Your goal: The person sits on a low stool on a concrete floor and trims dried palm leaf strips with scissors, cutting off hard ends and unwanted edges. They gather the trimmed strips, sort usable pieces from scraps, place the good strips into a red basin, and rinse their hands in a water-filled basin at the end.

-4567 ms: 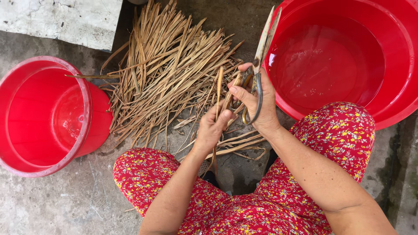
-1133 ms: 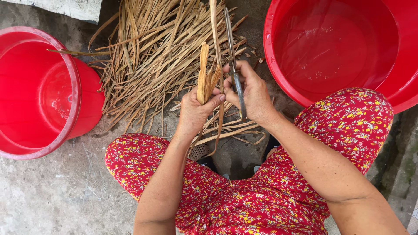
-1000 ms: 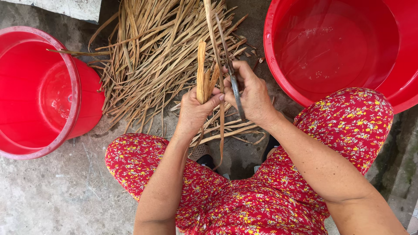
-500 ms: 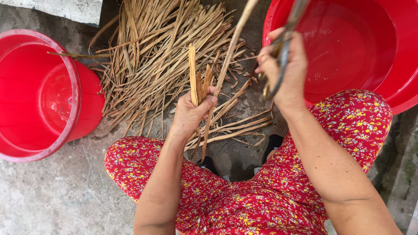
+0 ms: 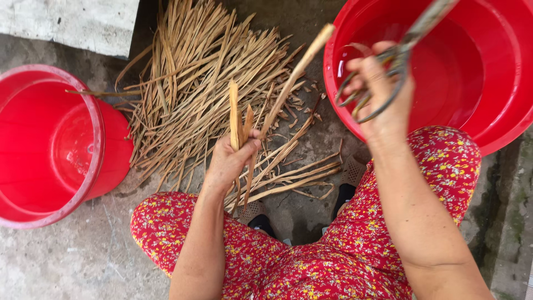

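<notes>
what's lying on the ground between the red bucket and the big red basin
In the head view, a pile of dry tan strips covers the concrete between the red bucket and the red basin.

The light is soft, even daylight, with no hard shadows on the concrete ground [image 5: 72, 261]. A weak glare lies on the wet inside of the red basin [image 5: 477, 72]. The right hand [image 5: 380, 94] and its scissors [image 5: 400, 55] are blurred by motion. The dry strips [image 5: 189, 94] look sharp.

Dry tan strips [image 5: 240, 119] upright; scissors [image 5: 383, 72] raised, seemingly open.
</notes>
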Available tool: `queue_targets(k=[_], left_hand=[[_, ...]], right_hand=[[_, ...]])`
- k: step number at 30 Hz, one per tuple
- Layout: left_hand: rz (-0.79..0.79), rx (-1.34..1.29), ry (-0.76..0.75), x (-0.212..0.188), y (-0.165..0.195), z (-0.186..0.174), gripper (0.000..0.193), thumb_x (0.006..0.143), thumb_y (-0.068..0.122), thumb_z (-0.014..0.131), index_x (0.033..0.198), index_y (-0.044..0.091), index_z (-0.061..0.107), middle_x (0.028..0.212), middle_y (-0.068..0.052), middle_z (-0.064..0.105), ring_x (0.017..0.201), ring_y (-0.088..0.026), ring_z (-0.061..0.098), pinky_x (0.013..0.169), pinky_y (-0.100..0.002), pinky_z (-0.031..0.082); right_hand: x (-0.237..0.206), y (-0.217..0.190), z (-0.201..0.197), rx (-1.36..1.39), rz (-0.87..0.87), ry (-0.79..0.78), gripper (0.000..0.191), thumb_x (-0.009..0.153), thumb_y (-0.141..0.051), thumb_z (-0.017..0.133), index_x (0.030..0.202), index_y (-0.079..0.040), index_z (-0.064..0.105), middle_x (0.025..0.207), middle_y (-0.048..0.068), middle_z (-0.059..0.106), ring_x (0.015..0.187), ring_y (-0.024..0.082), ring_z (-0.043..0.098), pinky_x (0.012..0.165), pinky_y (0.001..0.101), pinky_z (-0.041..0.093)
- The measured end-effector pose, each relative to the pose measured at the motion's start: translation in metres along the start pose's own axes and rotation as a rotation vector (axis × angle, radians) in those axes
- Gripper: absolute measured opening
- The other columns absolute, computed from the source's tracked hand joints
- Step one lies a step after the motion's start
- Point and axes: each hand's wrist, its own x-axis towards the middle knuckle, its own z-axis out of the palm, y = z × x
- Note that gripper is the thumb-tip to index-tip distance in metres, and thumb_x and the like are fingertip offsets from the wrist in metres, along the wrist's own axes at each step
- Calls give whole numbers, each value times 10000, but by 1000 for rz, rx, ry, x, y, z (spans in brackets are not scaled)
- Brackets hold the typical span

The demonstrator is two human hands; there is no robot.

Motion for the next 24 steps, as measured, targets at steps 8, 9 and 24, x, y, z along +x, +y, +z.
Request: queue_targets(k=[8,9,24], left_hand=[[-12,136,-58,-7,8,18,178,924,85,758,1101,72,762,835,17,694,679,-46,577,586,-212,471],[37,108,-32,-8,10,19,194,915,84,754,1109,83,753,865,30,720,699,-31,608,607,-199,505],[617,276,262,-20,43,63,198,892,74,845,1052,38,733,928,14,639,761,-61,585,688,-221,490]], right_hand=[[-16,2,27,-45,13,-138,432,960,36,759,1317,-61,537,1030,119,719,900,185,724,747,305,594],[-19,2,30,-66,13,-170,428,966,36,752,1322,-63,537,1041,111,712,957,196,748,767,309,600],[-60,35,46,-524,58,-522,511,928,57,802,1347,-59,535,1064,43,648,1008,93,643,909,255,551]])
